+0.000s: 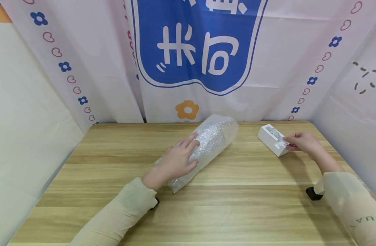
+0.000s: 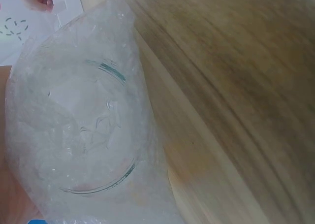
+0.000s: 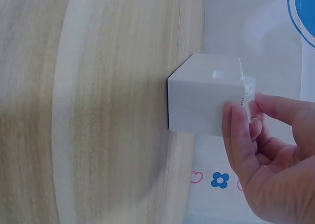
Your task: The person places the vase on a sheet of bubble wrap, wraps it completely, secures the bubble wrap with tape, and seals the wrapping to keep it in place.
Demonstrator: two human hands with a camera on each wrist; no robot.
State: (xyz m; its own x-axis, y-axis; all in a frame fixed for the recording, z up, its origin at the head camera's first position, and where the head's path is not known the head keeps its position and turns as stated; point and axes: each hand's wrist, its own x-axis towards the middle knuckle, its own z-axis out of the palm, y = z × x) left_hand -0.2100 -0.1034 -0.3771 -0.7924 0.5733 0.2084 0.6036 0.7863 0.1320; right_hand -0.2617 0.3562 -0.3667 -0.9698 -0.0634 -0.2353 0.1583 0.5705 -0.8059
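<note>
A long bubble-wrapped bundle (image 1: pixel 217 136) lies slantwise on the wooden table. My left hand (image 1: pixel 175 160) rests on its near part with the fingers spread and fairly straight. In the left wrist view, a round clear glass outline with dark green markings shows through the bubble wrap (image 2: pixel 74 115). To the right stands a white tape dispenser (image 1: pixel 268 141) with a roll of clear tape (image 1: pixel 272 132) in it. My right hand (image 1: pixel 305 142) is at the dispenser's near end. There, in the right wrist view, thumb and fingertips pinch the tape's loose end (image 3: pixel 249 86).
The wood-grain table (image 1: pixel 225 212) reaches back to a white printed curtain (image 1: pixel 283 68) with a blue emblem. White sheets hang along the left and right sides. A black wrist camera (image 1: pixel 313 193) sits under the right sleeve, and another (image 1: pixel 155 204) under the left.
</note>
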